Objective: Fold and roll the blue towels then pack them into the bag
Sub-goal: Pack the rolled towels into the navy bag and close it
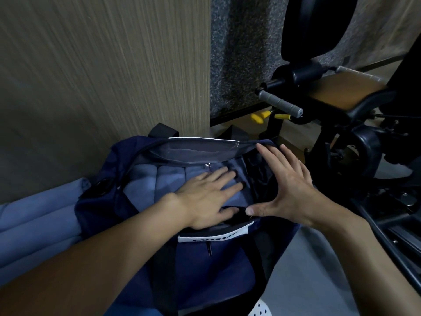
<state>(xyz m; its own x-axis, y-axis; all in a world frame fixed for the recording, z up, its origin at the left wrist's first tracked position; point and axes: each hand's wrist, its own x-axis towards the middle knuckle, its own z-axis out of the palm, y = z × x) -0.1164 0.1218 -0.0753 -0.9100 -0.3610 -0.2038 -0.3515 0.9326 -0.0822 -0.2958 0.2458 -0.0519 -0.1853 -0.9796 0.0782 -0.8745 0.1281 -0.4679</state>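
Left hand (205,197) flat, fingers straight, presses rolled blue towels (145,181) inside open navy bag (205,265); right hand (287,188) spread, gripping nothing, by bag's right rim, contact unclear; spare rolls (38,215) outside, left, partly hidden by arm.

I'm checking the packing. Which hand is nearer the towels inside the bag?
Left. The left hand lies flat on the towels in the bag; the right hand is spread beside them, over the bag's dark right end.

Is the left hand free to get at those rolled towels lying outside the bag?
Probably yes. The left hand lies flat and empty on the packed towels in the bag, and the rolled towels outside sit uncovered beside it on that side, with nothing between.
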